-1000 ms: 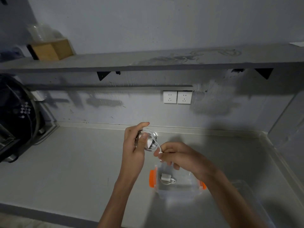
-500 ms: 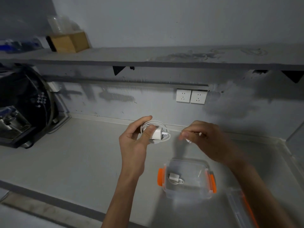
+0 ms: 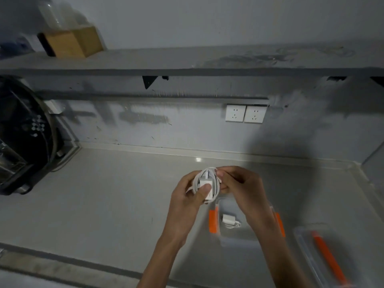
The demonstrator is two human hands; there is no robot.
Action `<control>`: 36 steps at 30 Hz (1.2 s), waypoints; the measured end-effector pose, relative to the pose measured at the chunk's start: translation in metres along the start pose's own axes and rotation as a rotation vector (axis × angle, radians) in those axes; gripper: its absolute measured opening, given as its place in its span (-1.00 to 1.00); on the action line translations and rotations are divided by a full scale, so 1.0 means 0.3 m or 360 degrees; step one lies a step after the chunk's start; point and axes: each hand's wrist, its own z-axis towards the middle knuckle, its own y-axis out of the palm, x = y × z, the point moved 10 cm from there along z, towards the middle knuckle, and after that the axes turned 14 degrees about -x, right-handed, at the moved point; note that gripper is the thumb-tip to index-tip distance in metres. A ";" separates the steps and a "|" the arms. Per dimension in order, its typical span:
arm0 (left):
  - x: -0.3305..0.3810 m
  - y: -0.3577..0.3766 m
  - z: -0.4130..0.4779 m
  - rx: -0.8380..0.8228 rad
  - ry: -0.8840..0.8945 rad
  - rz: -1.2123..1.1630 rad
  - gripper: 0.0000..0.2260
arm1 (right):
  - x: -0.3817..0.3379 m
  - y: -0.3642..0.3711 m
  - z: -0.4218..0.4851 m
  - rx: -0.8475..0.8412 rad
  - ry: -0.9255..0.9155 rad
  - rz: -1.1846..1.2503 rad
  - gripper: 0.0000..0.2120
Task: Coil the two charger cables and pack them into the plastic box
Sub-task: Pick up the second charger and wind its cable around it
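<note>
My left hand [image 3: 187,201] grips a white charger with its cable coiled around it [image 3: 206,183], thumb pressed on the plug block. My right hand [image 3: 243,188] meets it from the right and pinches the cable's loose end against the coil. Both hands hover above the clear plastic box [image 3: 234,239] with orange clips, which stands open on the counter. Inside the box lies a second white charger with its cable [image 3: 228,221]. My right forearm hides part of the box.
The box's clear lid [image 3: 320,258] with an orange clip lies on the counter to the right. A black appliance [image 3: 22,138] stands at the far left. Two wall sockets [image 3: 245,113] sit under a shelf holding a wooden box [image 3: 72,42].
My right hand has come back in from the right to the coil, bringing the cable's stretched loose end with it. Both hands now sit lower, just over the box.
</note>
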 end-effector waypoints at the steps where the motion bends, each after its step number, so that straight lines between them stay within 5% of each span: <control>1: 0.006 -0.020 0.008 -0.0035 0.0020 0.0061 -0.71 | 0.006 0.016 0.013 -0.0016 0.0026 0.0000 -0.89; 17: 0.046 -0.375 0.135 -0.0251 0.0266 0.0546 -0.73 | 0.078 0.326 0.148 0.0315 0.0195 0.0307 -0.85; 25: 0.045 -0.476 0.161 -0.0176 0.0261 0.0970 -0.66 | 0.092 0.411 0.196 0.0238 0.0394 -0.0101 -0.91; 36: -0.061 -0.407 0.139 -0.0310 0.0085 0.0746 -0.57 | 0.109 0.364 0.181 -0.0115 0.0344 -0.0311 -0.83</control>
